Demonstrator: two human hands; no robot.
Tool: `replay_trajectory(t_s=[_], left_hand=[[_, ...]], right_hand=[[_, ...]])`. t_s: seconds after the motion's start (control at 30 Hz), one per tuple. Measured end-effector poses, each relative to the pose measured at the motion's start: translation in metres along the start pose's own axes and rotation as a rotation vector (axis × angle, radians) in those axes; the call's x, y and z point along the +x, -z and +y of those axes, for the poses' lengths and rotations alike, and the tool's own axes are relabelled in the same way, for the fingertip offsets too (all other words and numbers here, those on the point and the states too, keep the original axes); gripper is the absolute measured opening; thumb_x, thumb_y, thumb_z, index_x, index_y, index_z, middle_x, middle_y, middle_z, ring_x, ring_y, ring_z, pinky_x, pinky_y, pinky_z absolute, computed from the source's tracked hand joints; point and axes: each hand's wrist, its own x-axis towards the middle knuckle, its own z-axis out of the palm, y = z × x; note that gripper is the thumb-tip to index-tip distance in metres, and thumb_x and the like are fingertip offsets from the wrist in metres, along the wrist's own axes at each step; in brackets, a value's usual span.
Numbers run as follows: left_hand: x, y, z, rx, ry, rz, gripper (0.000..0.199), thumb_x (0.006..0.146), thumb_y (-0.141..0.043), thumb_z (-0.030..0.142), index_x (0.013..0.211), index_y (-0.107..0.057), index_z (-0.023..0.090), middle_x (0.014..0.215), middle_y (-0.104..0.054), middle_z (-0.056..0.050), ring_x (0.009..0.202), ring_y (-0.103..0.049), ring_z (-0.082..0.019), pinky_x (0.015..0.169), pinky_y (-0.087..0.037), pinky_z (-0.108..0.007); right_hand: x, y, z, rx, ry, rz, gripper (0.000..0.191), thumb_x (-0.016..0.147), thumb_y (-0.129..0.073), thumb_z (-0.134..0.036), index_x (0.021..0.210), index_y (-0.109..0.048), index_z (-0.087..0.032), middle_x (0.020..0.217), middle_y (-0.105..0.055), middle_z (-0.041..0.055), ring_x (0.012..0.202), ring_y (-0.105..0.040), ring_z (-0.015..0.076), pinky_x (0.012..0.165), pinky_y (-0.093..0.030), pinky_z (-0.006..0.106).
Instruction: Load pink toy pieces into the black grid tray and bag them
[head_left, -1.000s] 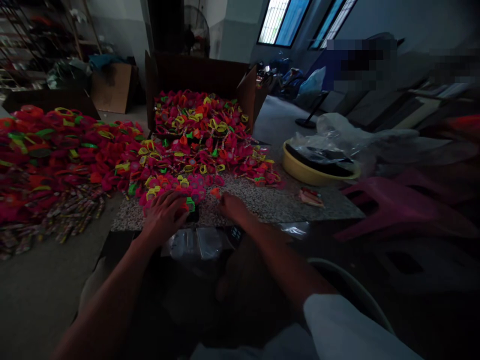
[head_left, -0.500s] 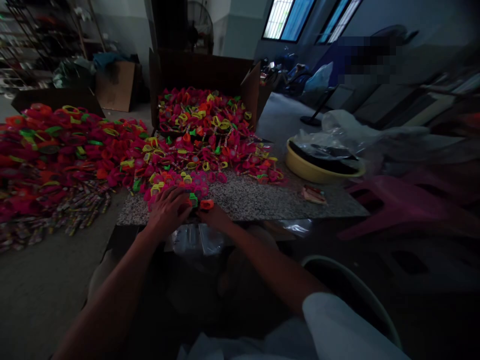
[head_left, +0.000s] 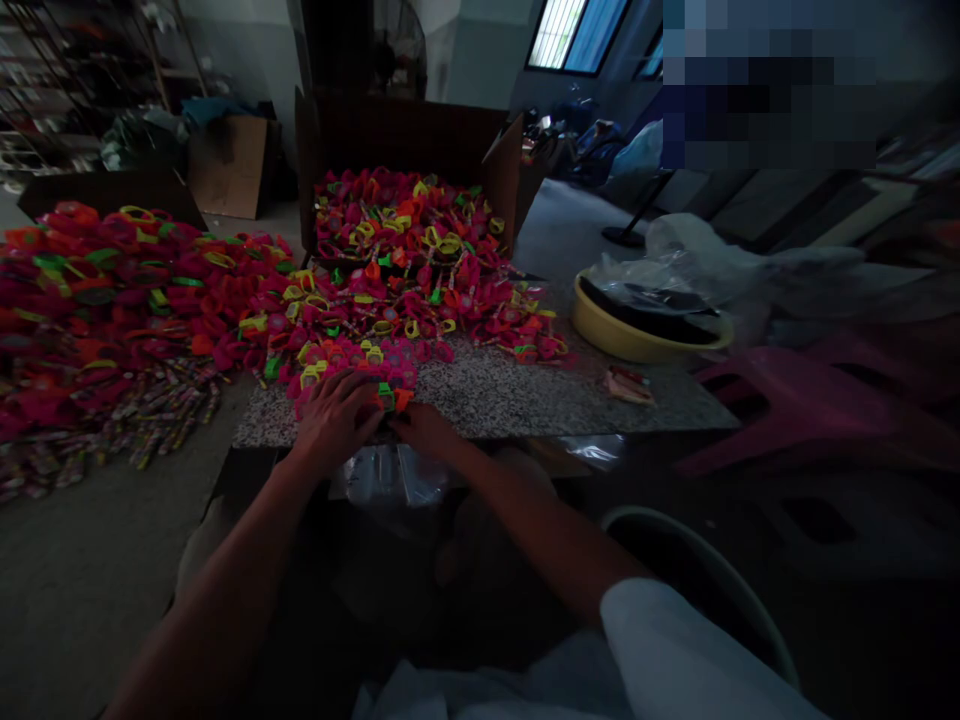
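Observation:
My left hand (head_left: 337, 415) lies back-up at the front edge of the stone-topped table, fingers curled over small bright pieces that look like toy watches. A green toy watch (head_left: 386, 396) shows just past its fingertips. My right hand (head_left: 426, 432) is closed on an orange toy watch (head_left: 403, 398), which sits right beside the green one. The right fingertips are partly hidden. Behind my left hand, pink and yellow toy watches (head_left: 360, 358) lie close together on the table.
A large heap of toy watches (head_left: 135, 280) with patterned sticks spreads on the left. More spill from an open carton (head_left: 405, 135). The speckled tabletop (head_left: 495, 395) holds a yellow basin (head_left: 637, 340) with plastic bags and a small packet (head_left: 628, 385). Clear bags (head_left: 394, 475) lie below the edge; a pink stool (head_left: 802, 400) stands right.
My right hand has moved the orange toy watch slightly left, up against the green one. My left hand stays nearly where it was. The view has shifted slightly.

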Motion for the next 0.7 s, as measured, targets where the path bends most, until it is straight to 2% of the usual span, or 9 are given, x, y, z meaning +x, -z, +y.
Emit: replay_trajectory(t_s=[0.37, 0.53, 0.63, 0.7], left_hand=[[0.000, 0.000, 0.000, -0.006, 0.022, -0.021, 0.039, 0.100, -0.064, 0.042, 0.137, -0.068, 0.026, 0.146, -0.066, -0.009, 0.143, -0.053, -0.034, 0.118, -0.042, -0.055], [0.000, 0.001, 0.000, -0.024, 0.022, -0.020, 0.039, 0.101, -0.063, 0.041, 0.136, -0.068, 0.026, 0.145, -0.067, -0.009, 0.143, -0.053, -0.033, 0.117, -0.043, -0.055], [0.001, 0.002, 0.001, -0.022, 0.022, -0.022, 0.039, 0.100, -0.064, 0.040, 0.137, -0.067, 0.026, 0.145, -0.067, -0.009, 0.141, -0.054, -0.033, 0.116, -0.043, -0.055], [0.001, 0.003, 0.002, -0.016, 0.015, -0.017, 0.040, 0.100, -0.064, 0.040, 0.137, -0.067, 0.026, 0.144, -0.067, -0.009, 0.140, -0.055, -0.033, 0.116, -0.044, -0.054]], right_hand=[[0.000, -0.011, 0.013, 0.116, 0.003, 0.056, 0.017, 0.096, -0.070, -0.031, 0.102, -0.078, -0.017, 0.091, -0.077, 0.0049, 0.084, -0.068, 0.0206, 0.075, -0.045, 0.027], [-0.005, -0.011, 0.013, 0.302, -0.133, 0.209, 0.025, 0.091, -0.071, -0.043, 0.090, -0.074, -0.018, 0.079, -0.072, 0.0014, 0.074, -0.065, 0.0181, 0.068, -0.045, 0.026], [-0.009, -0.007, 0.009, 0.336, -0.192, 0.320, 0.025, 0.086, -0.072, -0.043, 0.087, -0.071, -0.018, 0.077, -0.071, 0.0018, 0.073, -0.065, 0.0184, 0.069, -0.046, 0.026], [-0.010, -0.005, 0.005, 0.367, -0.222, 0.294, 0.024, 0.087, -0.070, -0.042, 0.084, -0.070, -0.018, 0.070, -0.069, 0.0008, 0.068, -0.064, 0.0181, 0.065, -0.046, 0.026]])
